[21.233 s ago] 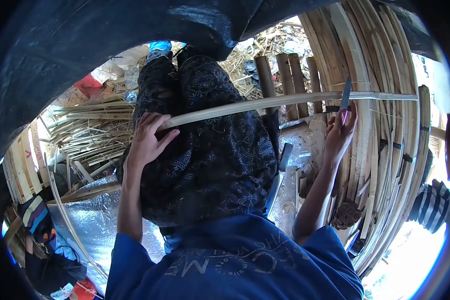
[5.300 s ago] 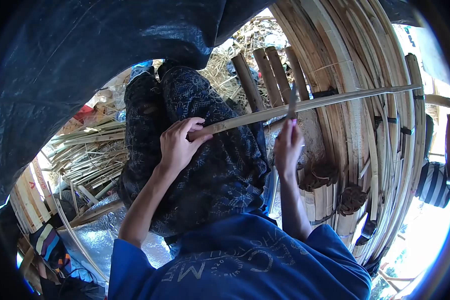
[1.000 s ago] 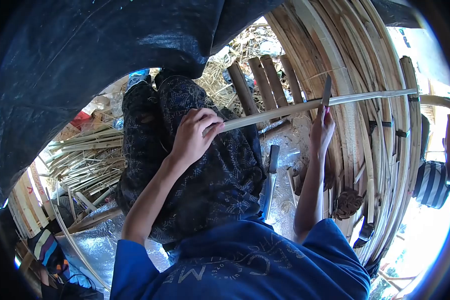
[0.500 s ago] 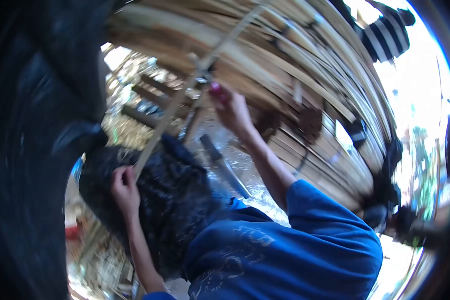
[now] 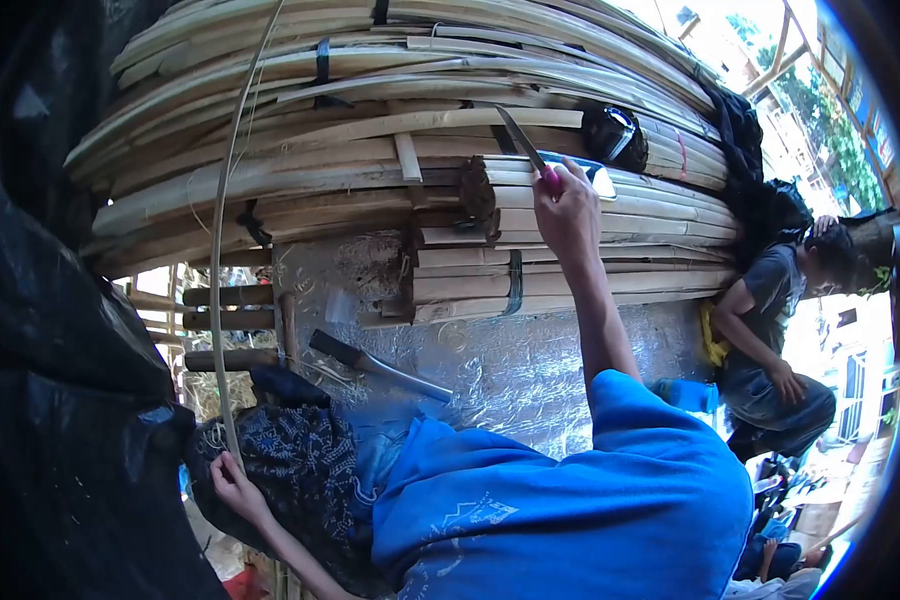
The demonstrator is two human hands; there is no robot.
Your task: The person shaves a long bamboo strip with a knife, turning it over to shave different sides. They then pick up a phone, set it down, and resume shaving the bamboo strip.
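My left hand [image 5: 238, 492] is closed on a long, thin bamboo strip [image 5: 217, 270], beside the dark patterned cloth over my lap [image 5: 295, 450]. From there the strip runs up past the top edge of the view. My right hand [image 5: 570, 212] grips a knife [image 5: 522, 138] by its pink handle, blade pointing up and left, in front of the stacked bamboo slats. Knife and strip are well apart. A larger blade with a dark handle [image 5: 380, 368] lies on the shiny floor sheet [image 5: 490, 350] near my knees.
Bundles of bamboo slats [image 5: 590, 275], tied with dark bands, fill the far side. A glossy black round object [image 5: 615, 137] rests among them. Another person [image 5: 770, 330] sits at the right. Black plastic sheeting [image 5: 60, 400] hangs at the left, near dark poles [image 5: 230, 320].
My right hand with the knife has moved away from the strip, to the right. The strip now stands more upright, still in my left hand. The view has turned and is sharper.
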